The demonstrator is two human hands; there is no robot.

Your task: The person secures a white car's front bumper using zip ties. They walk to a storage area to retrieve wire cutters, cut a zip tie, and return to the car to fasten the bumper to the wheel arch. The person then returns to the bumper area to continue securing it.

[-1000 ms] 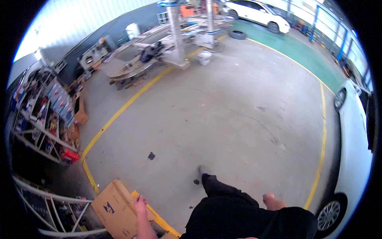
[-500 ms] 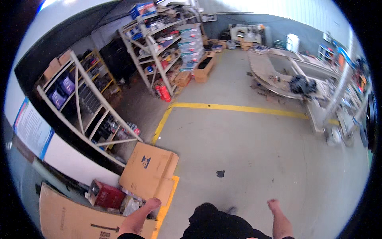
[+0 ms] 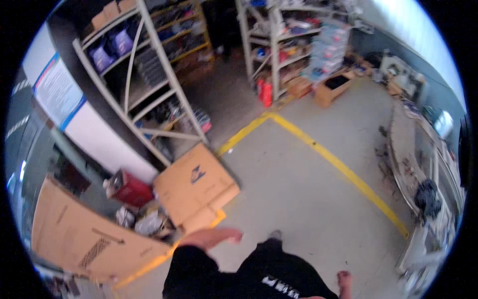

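Note:
My left hand (image 3: 231, 235) swings across in front of my body, above the grey floor and beside a flattened cardboard box (image 3: 196, 182). It touches nothing that I can see, and its fingers are smeared by motion. My right hand (image 3: 343, 279) hangs low on the right side over bare floor, apart from any object. Its fingers look small and blurred, so their shape is unclear. Below, my black clothing (image 3: 279, 271) fills the lower middle, with the tip of one shoe (image 3: 275, 234) in front of it.
A large cardboard sheet (image 3: 74, 229) and a red box (image 3: 130, 188) lie at left. Behind them stands a metal shelf rack (image 3: 172, 82). Yellow floor lines (image 3: 343, 169) meet near two red fire extinguishers (image 3: 265, 93). A long metal frame (image 3: 401, 149) stands at right.
My view has turned left, so shelves and boxes have shifted rightward in it. The left hand has swung forward and inward; the right hand has dropped lower in view.

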